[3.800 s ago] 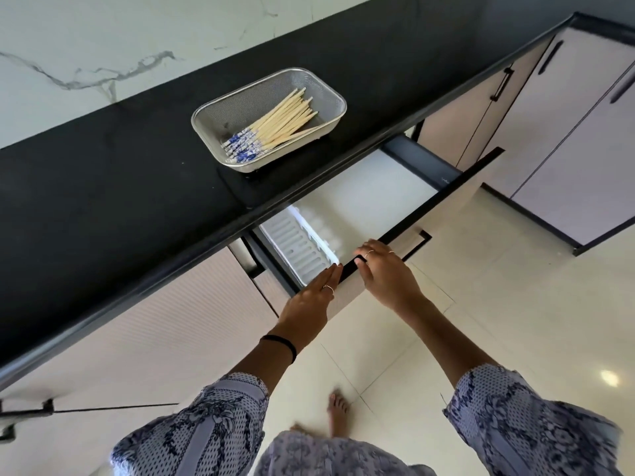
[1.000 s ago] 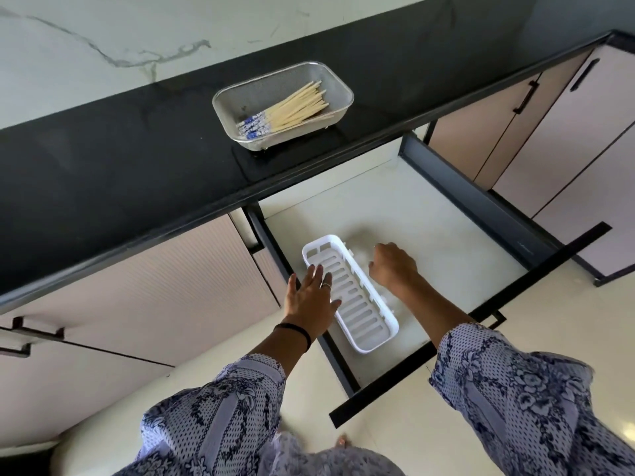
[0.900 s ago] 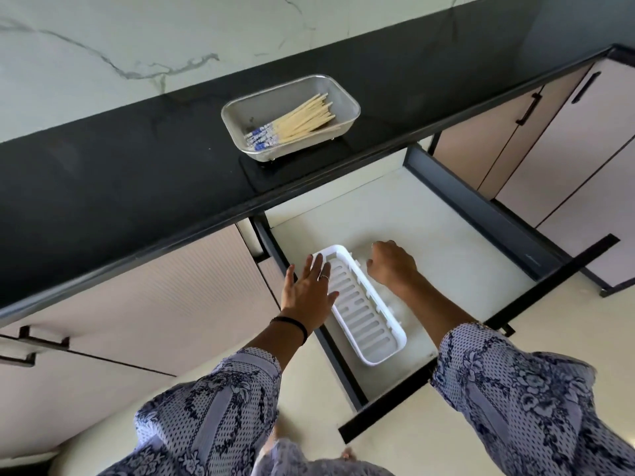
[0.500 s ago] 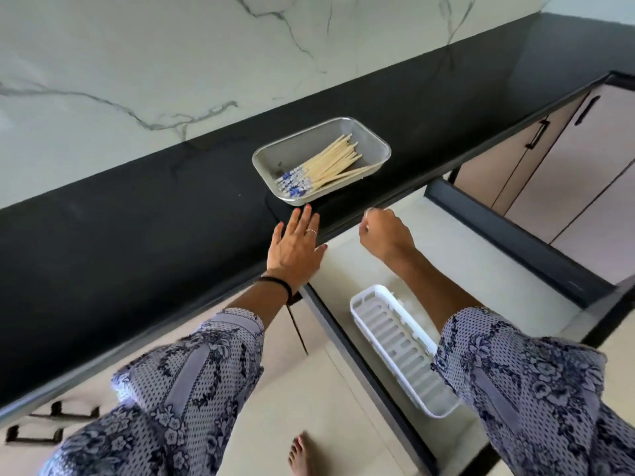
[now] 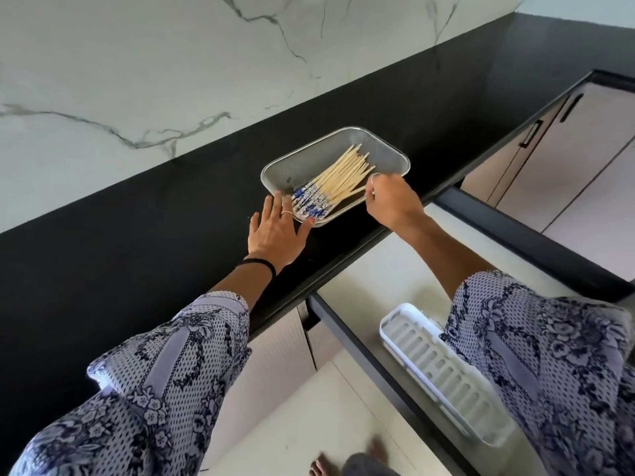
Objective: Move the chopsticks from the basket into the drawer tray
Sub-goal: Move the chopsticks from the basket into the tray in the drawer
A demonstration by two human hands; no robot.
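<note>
A metal mesh basket (image 5: 381, 146) sits on the black countertop (image 5: 137, 242) and holds several pale chopsticks (image 5: 338, 182) with blue-patterned ends. My left hand (image 5: 276, 230) lies flat, fingers apart, against the basket's near left corner. My right hand (image 5: 391, 202) reaches over the basket's near right rim, fingers curled at the chopsticks' thin ends; whether it grips any cannot be told. The white slotted tray (image 5: 443, 376) lies in the pulled-out drawer (image 5: 371, 269) at lower right, partly hidden by my right sleeve.
A marble wall (image 5: 171, 70) backs the countertop. Closed cabinet doors with black handles (image 5: 570, 139) stand at the right. The drawer's dark side rail (image 5: 522, 242) juts out. My bare foot (image 5: 323, 467) is on the pale floor below.
Both hands have moved up from the drawer to the basket. The left now touches its corner; the right has reached the chopsticks' thin ends. The drawer stands pulled out.
</note>
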